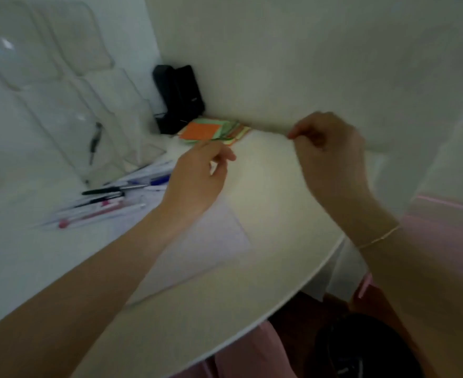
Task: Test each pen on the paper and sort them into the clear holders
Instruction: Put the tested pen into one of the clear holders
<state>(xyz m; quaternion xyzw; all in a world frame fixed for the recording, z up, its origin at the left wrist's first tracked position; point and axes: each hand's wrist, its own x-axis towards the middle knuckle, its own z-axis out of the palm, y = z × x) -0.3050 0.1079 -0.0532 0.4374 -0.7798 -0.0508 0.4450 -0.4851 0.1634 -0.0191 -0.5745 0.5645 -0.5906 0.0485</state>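
Observation:
Several pens (102,203) lie in a loose pile on the white table (225,304), left of a sheet of paper (197,249). Clear holders (69,105) stand at the back left, and one dark pen (95,143) stands inside a holder. My left hand (197,175) hovers above the paper's far edge, fingers curled round a short pale thing that looks like a white pen. My right hand (328,148) is raised to its right, thumb and forefinger pressed together. Blur hides whether anything sits between them.
A stack of coloured sticky notes (211,130) lies by the wall behind my hands. A black stapler-like object (178,99) stands in the corner. The round table edge curves at the lower right, with a dark bag (361,350) on the floor.

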